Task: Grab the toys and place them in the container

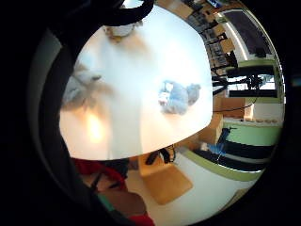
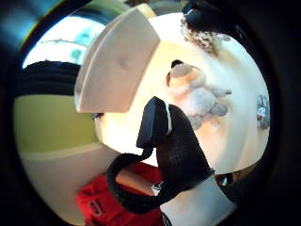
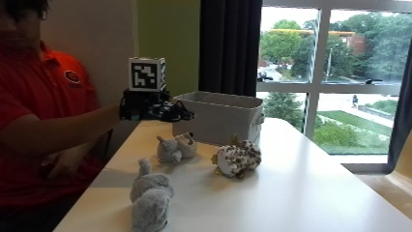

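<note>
The gloved right hand [image 3: 156, 110] hangs in the air above the table [image 3: 302, 193], just beside the near corner of the container [image 3: 222, 118]; its fingers look loosely bent and nothing shows between them. The container, a pale open-topped bin, stands upright on the far part of the table, and its wall fills much of the thumb side palm view, so it is close to the palm.

Three toys lie on the table in front of the container, well below the hand. A small grey and beige plush [image 3: 175, 148] sits nearest the container's front wall. Beside it, farther along that wall, a spotted plush [image 3: 237, 159] lies with its long axis across the table. A larger grey plush [image 3: 150, 198] lies farthest from the container, near the table's front edge, its long axis running away from the container.

The person's bare hand [image 3: 61, 164] rests low, beside the table.
</note>
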### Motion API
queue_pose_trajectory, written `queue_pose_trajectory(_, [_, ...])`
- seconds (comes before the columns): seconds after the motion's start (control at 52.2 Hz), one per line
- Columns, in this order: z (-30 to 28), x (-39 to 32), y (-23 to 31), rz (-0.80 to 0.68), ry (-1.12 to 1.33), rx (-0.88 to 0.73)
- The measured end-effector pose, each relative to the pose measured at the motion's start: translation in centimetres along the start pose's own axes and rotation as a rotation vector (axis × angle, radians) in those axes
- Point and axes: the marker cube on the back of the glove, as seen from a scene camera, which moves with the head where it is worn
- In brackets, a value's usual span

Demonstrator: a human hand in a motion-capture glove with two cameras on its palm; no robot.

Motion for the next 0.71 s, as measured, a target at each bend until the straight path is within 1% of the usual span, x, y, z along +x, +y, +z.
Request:
queue_pose_trajectory(0.268, [0.6,0.1,0.4,-0.036,-0.032,-0.010])
queue_pose_trajectory(0.422, [1.3,0.9,0.1,-0.009,-0.041,-0.020])
queue_pose_trajectory(0.709, [2.7,1.4,-0.5,-0.018,-0.060,0.034])
